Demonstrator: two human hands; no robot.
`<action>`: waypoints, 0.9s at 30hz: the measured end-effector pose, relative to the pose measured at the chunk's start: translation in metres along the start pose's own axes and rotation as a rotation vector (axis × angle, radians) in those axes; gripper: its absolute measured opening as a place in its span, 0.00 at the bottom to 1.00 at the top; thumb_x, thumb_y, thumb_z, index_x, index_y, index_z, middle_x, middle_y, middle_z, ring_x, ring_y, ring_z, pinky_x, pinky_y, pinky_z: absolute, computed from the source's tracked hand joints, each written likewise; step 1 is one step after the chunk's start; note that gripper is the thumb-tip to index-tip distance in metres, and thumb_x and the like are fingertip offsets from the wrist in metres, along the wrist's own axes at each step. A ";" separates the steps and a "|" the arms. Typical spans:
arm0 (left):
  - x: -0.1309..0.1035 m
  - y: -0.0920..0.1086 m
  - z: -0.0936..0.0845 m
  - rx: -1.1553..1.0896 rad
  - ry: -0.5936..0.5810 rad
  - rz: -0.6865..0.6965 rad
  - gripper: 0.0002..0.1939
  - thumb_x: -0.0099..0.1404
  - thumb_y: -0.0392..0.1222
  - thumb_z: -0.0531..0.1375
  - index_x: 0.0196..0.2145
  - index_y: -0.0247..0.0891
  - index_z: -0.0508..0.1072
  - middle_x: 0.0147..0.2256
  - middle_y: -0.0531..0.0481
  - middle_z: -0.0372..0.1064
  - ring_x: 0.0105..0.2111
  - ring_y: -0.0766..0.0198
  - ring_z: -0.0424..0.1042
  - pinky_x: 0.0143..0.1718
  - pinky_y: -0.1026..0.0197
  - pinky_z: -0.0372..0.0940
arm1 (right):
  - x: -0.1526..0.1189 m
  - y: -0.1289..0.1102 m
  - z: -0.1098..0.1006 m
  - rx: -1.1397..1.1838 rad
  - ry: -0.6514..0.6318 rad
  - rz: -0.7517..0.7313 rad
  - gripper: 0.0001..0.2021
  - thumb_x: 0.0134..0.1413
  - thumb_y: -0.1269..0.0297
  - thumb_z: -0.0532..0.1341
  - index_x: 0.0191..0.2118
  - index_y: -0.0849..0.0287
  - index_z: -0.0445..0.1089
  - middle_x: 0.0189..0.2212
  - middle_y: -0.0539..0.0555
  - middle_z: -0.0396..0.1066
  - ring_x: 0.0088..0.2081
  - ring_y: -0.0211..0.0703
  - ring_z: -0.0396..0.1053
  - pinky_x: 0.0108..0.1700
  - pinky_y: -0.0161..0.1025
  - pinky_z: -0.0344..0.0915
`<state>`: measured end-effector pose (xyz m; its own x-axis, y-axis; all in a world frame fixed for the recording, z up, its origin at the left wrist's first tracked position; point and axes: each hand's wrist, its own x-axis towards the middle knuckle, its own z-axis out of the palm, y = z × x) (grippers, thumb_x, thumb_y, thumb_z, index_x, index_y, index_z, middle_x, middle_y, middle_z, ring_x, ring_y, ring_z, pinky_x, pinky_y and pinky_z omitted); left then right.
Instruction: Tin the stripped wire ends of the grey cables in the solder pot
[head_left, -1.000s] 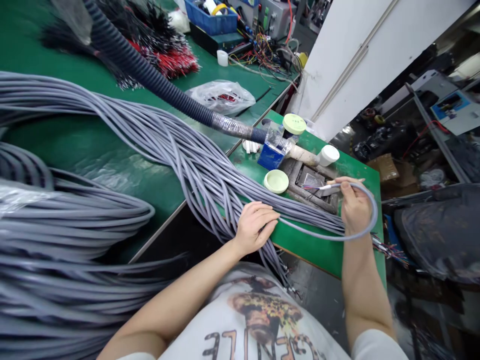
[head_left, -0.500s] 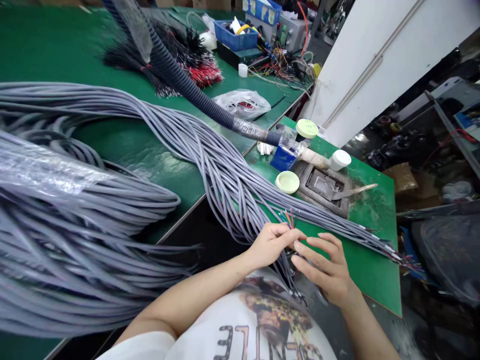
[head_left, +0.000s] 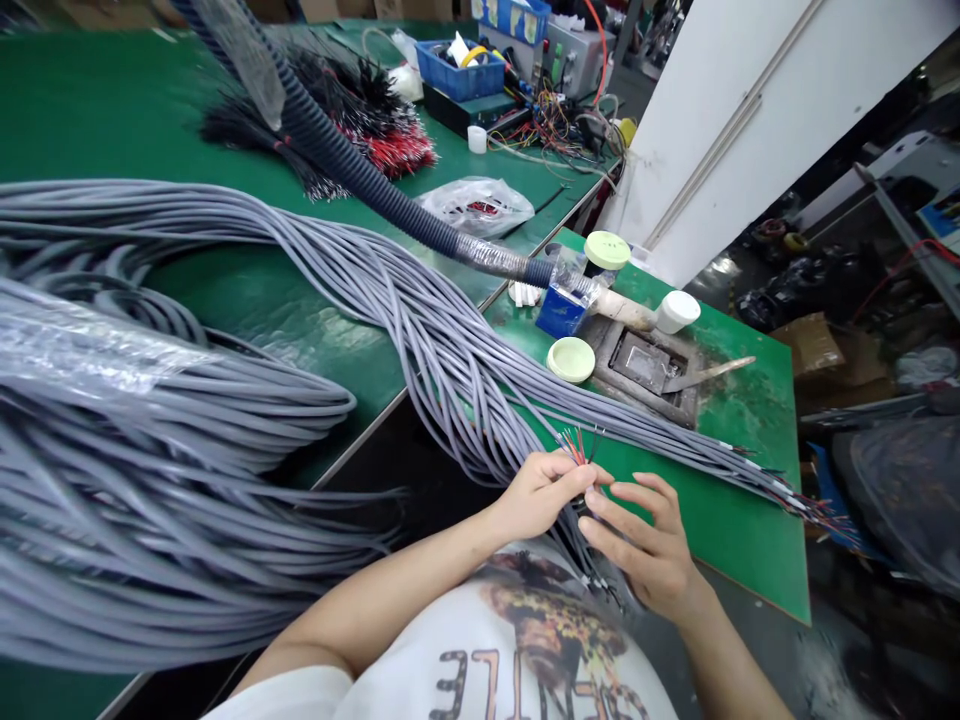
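My left hand is closed in a pinch on the stripped end of a grey cable. Thin coloured wires, red, orange, blue and dark among them, fan out above its fingertips. Close by on the right, my right hand has its fingers spread, with the nearest fingertips at or against the pinched end; whether they touch a wire is unclear. Below my hands hang several more cable ends in front of my shirt. A long bundle of grey cables runs past behind my hands, its stripped ends at the green board's right edge.
Grey cable coils fill the left side. A ribbed hose crosses the table to a blue box. On the green board stand a soot-stained tray with a flat blade, a pale green dish and a white cup.
The view has shifted slightly. The coloured wires show a little more above my left fingertips, with dark ones spread to the right. Both hands stay nearly in place.
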<state>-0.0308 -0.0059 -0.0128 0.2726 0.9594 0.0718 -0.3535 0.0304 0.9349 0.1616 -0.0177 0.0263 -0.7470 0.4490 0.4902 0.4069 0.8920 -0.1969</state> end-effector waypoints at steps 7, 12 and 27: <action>0.001 0.000 0.001 -0.034 -0.027 -0.009 0.19 0.66 0.49 0.56 0.29 0.32 0.78 0.31 0.44 0.76 0.33 0.63 0.72 0.39 0.62 0.65 | -0.004 -0.002 0.003 0.012 0.003 0.019 0.18 0.59 0.76 0.54 0.51 0.53 0.71 0.49 0.52 0.75 0.53 0.48 0.64 0.57 0.55 0.57; 0.000 0.000 0.002 -0.045 -0.049 0.003 0.20 0.67 0.50 0.56 0.28 0.32 0.77 0.32 0.44 0.76 0.33 0.63 0.72 0.39 0.61 0.65 | -0.005 -0.003 0.005 0.017 0.011 0.036 0.19 0.58 0.76 0.54 0.52 0.53 0.71 0.49 0.52 0.75 0.54 0.48 0.64 0.58 0.54 0.56; 0.005 -0.005 0.007 0.145 0.036 0.151 0.13 0.63 0.47 0.61 0.29 0.37 0.80 0.34 0.43 0.77 0.36 0.60 0.70 0.42 0.56 0.64 | -0.015 -0.015 0.002 -0.021 0.046 0.096 0.18 0.56 0.77 0.55 0.49 0.56 0.72 0.48 0.53 0.75 0.53 0.50 0.63 0.56 0.56 0.57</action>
<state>-0.0212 -0.0036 -0.0144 0.1931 0.9596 0.2047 -0.2543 -0.1526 0.9550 0.1655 -0.0378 0.0208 -0.6793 0.5295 0.5082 0.4870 0.8432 -0.2276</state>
